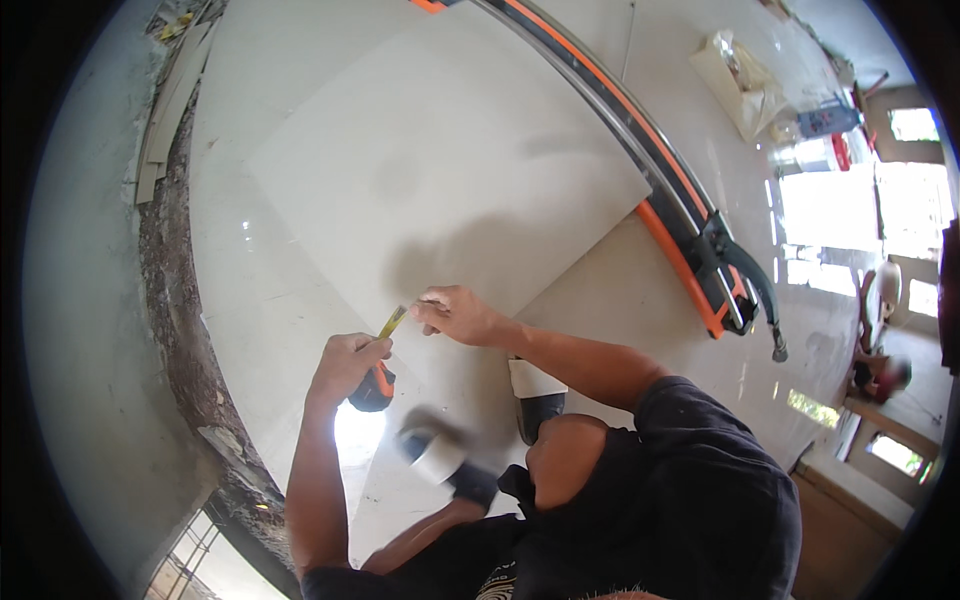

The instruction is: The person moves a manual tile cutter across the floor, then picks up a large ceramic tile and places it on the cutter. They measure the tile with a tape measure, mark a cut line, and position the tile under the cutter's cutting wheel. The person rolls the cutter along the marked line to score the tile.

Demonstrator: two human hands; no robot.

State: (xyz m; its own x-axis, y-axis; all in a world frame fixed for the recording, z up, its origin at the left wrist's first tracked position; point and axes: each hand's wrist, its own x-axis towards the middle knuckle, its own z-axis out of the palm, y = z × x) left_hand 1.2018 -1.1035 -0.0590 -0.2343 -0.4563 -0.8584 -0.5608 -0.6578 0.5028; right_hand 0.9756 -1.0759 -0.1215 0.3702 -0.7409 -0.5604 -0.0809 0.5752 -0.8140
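Note:
My left hand (345, 370) is closed around a tape measure (374, 388) with an orange and black case. A short length of its yellow blade (393, 321) sticks out past my thumb, toward my other hand. Just beside the blade's end, my right hand (452, 312) has its fingers pinched together; whatever is between them is too small to make out. Beyond both hands lies a large pale floor tile (450, 160), its right corner under the rail of an orange and black tile cutter (640, 140). The cutter's black handle (752, 270) hangs at the near right end.
Left, a rough broken strip (185, 290) runs between the floor and a grey wall (95, 290), with thin offcut strips (172, 115) on it. A pale bag (738, 88) and a blue-labelled bottle (828, 120) stand far right. My shoes are below my hands.

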